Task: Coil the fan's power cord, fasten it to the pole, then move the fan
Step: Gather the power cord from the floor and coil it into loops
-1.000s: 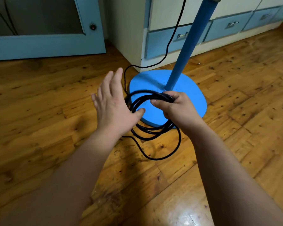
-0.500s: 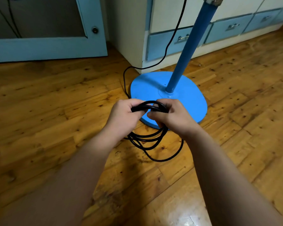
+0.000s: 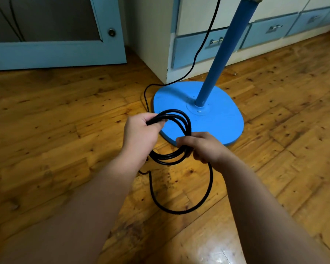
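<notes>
The coiled power cord point(image 3: 170, 159) is clamped by curled fingers of the left hand point(image 3: 139, 134) at its far-left side and pinched by the right hand point(image 3: 202, 147) at its near-right side. One slack loop is seen below the fingers; the plug end cannot be made out, and the pole point(image 3: 223, 52) is cut off above.

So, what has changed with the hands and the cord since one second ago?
The left hand, open beside the coil a second ago, now grips its upper left. The right hand moved its grip from the top to the lower right, so the coil is stretched between them. The loose loop below, the fan base and the pole stayed.
</notes>
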`<state>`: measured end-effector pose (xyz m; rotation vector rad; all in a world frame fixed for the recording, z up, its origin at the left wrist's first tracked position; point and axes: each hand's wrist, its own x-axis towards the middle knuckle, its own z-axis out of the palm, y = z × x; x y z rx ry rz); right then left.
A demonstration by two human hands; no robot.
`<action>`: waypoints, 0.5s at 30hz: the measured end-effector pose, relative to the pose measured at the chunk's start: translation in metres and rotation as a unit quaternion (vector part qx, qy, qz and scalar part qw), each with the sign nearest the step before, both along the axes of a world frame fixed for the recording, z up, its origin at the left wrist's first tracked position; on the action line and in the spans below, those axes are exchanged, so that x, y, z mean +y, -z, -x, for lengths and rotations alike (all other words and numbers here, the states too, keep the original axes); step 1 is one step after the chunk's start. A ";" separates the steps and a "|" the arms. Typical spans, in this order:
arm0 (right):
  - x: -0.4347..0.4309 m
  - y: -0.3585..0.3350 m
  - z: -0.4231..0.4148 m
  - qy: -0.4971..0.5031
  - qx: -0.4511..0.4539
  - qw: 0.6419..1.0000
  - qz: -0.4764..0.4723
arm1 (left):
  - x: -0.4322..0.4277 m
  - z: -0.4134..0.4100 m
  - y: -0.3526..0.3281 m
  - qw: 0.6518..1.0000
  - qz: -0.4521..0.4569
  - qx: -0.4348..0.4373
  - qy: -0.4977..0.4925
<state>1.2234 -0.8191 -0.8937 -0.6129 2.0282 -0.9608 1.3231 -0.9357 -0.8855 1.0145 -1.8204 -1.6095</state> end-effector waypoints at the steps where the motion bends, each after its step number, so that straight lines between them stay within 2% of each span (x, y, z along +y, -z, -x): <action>1: -0.001 0.000 0.001 0.032 -0.002 0.999 0.018 | 0.000 0.001 0.001 1.000 -0.020 0.005 -0.005; 6: -0.007 0.003 0.003 0.140 -0.022 0.987 0.072 | 0.000 0.001 0.009 0.991 -0.133 -0.001 -0.019; 9: -0.010 0.008 -0.002 0.200 -0.090 0.963 0.156 | 0.005 0.002 0.011 0.977 -0.211 0.025 -0.021; 12: -0.013 0.007 -0.008 0.212 -0.176 0.931 0.240 | 0.012 0.004 0.010 0.960 -0.269 0.064 -0.034; 15: -0.017 0.004 -0.010 0.217 -0.157 0.922 0.279 | 0.012 0.006 0.012 0.945 -0.315 0.077 -0.047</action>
